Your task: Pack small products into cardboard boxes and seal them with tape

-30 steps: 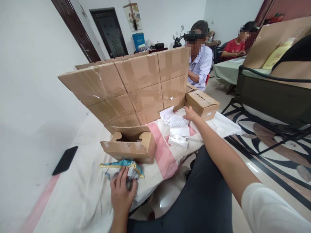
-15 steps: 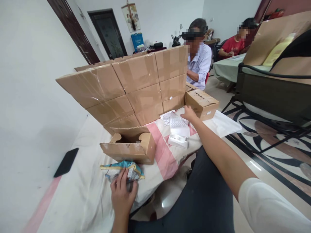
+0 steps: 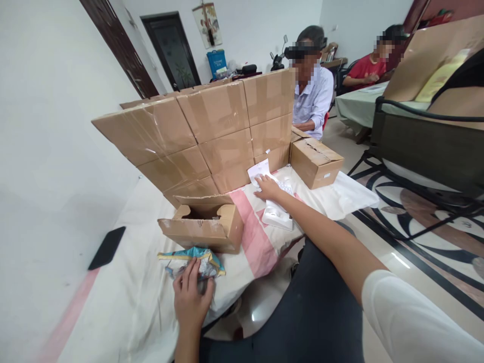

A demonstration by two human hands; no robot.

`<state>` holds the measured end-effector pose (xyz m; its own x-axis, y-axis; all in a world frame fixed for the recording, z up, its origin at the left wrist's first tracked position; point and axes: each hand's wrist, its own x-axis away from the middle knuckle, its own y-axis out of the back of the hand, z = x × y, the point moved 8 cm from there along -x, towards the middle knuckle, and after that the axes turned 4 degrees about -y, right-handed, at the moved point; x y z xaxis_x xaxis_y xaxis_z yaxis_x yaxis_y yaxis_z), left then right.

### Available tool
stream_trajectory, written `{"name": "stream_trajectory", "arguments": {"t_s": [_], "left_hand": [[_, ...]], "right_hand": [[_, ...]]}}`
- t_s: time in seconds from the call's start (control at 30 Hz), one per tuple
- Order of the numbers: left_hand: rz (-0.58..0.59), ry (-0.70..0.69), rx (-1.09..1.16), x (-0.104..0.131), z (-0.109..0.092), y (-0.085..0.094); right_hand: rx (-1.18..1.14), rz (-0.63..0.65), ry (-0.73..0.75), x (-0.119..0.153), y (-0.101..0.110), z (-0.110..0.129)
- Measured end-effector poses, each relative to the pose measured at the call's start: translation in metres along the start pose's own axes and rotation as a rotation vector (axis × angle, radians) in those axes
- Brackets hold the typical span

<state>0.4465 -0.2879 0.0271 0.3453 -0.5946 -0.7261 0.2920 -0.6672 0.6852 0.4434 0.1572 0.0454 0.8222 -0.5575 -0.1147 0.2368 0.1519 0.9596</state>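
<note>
My left hand (image 3: pixel 192 292) lies with fingers spread on a crumpled blue, yellow and clear plastic bag (image 3: pixel 196 256) in front of an open cardboard box (image 3: pixel 204 234). Further off, my right hand (image 3: pixel 269 188) grips a white paper sheet (image 3: pixel 259 170), which tilts up beyond the fingers; the thumb is partly hidden. Under and beside that hand is a second white sheet printed with rows of small marks (image 3: pixel 285 187). A white molded plastic tray (image 3: pixel 278 219) sits just nearer to me, below the right wrist.
A tall taped cardboard panel (image 3: pixel 223 136) stands across the table. At its right end is a closed cardboard box (image 3: pixel 317 162). A black flat object (image 3: pixel 107 248) lies at the left. Beyond the panel sits a person in a light shirt (image 3: pixel 313 101); another in red (image 3: pixel 365 73) sits further back.
My right hand has moved left from beside the closed box, carrying the white sheet with it. My left hand stays on the plastic bag. The view has shifted slightly.
</note>
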Motion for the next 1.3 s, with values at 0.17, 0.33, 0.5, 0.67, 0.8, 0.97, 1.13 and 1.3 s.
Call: {"name": "stream_trajectory", "arguments": {"t_s": [0.17,0.33,0.5,0.67,0.8,0.97,1.13,1.3], "left_hand": [[0.002,-0.014,-0.003,0.000,0.000,-0.001],[0.002,-0.009,-0.005,0.001,0.001,-0.001],[0.011,-0.015,-0.006,0.001,0.001,-0.002],[0.005,-0.017,-0.006,0.001,0.000,-0.001],[0.004,0.001,-0.003,0.002,0.002,-0.001],[0.008,-0.007,0.006,-0.001,0.001,0.000],[-0.003,-0.014,-0.003,-0.003,-0.002,0.002],[-0.008,-0.013,-0.006,-0.003,-0.001,0.002]], "right_hand": [[0.011,0.056,-0.049,-0.009,-0.009,-0.013],[-0.060,0.019,-0.037,-0.016,-0.003,-0.022],[-0.238,-0.010,-0.083,-0.022,0.004,-0.027],[-0.414,-0.022,-0.130,-0.025,0.008,-0.033],[-0.475,-0.048,-0.193,-0.026,0.007,-0.040],[-0.470,-0.075,-0.210,-0.028,0.005,-0.041],[-0.435,-0.080,-0.165,-0.030,0.007,-0.039],[-0.364,0.009,-0.071,-0.026,-0.001,-0.030]]}}
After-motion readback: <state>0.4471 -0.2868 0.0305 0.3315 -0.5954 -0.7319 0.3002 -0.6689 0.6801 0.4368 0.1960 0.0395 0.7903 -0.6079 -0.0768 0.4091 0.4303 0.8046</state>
